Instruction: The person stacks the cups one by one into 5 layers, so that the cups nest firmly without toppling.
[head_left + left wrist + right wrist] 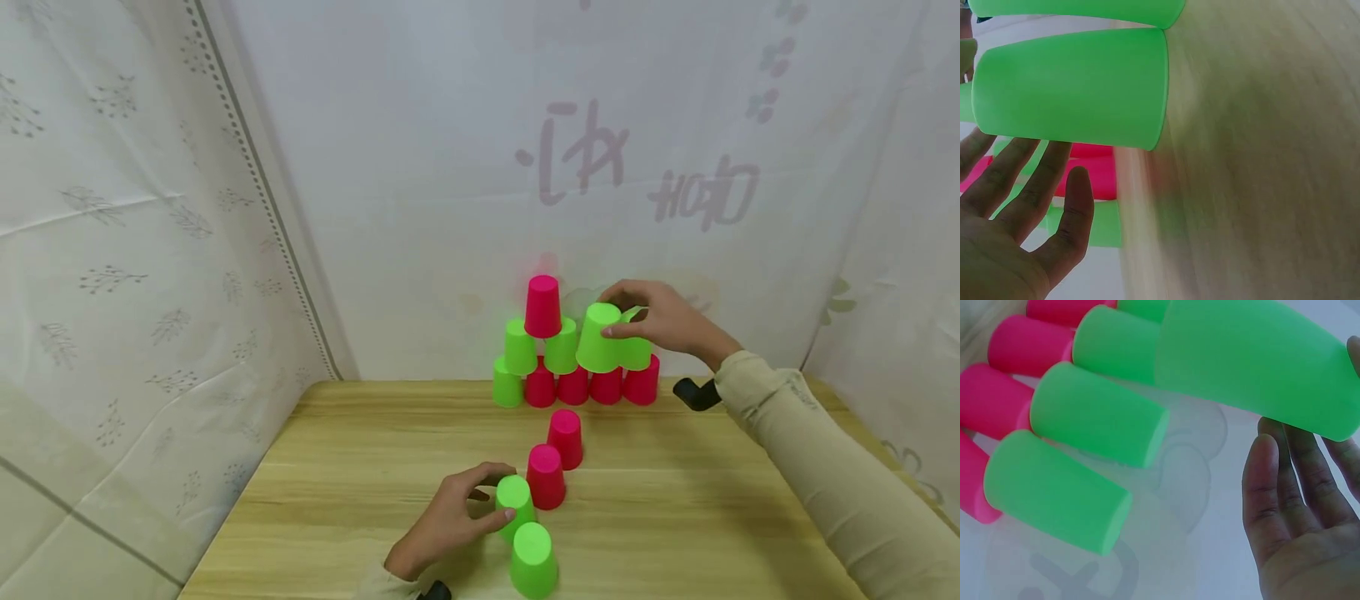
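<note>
My right hand (660, 317) pinches an upside-down green cup (598, 337) between thumb and fingers, in front of the second row of a cup pyramid. In the right wrist view this held cup (1254, 362) overlaps part of a row of green cups (1097, 415). One red cup (543, 307) tops the pyramid's left side, over two green cups. Lower on the table, my left hand (450, 512) has its thumb and fingers around a green cup (515, 504). The left wrist view shows fingers along this cup's side (1072, 87). Another green cup (533, 560) stands nearest me.
Two red cups (546, 477) continue the line beyond the left hand. The pyramid's bottom row has a green cup (507, 383) at the left and several red cups (641, 381) beside it. A printed cloth (420, 208) hangs behind the wooden table (360, 450).
</note>
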A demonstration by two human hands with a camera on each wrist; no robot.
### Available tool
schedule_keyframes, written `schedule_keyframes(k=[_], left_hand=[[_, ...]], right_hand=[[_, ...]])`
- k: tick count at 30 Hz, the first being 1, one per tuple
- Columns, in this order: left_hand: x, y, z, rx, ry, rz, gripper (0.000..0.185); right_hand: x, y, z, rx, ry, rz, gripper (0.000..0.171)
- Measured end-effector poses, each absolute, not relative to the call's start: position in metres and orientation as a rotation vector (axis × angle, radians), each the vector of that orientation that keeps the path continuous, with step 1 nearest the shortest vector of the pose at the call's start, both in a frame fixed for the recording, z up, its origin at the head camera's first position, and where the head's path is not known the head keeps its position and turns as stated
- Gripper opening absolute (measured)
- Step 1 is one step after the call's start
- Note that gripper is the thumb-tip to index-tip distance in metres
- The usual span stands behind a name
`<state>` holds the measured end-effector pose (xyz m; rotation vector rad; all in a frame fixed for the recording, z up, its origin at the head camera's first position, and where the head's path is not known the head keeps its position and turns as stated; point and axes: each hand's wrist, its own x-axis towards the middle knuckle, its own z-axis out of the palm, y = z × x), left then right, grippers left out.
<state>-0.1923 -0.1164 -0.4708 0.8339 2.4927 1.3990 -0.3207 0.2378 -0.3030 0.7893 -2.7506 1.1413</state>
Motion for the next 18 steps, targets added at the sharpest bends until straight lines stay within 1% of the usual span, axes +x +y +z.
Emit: schedule_keyframes(k=[9, 18], left_hand=[[-0.193, -0.117, -0.476, 0.835, 2.5, 1.398, 0.049], [-0.192, -0.116, -0.475, 0.837, 2.508, 1.403, 0.046]], right_hand=[[-0.342, 0.236, -0.292, 0.631, -2.761, 1.07, 0.04], [-0.356, 0.226, -0.289, 0.473, -2.724, 1.137, 0.045]])
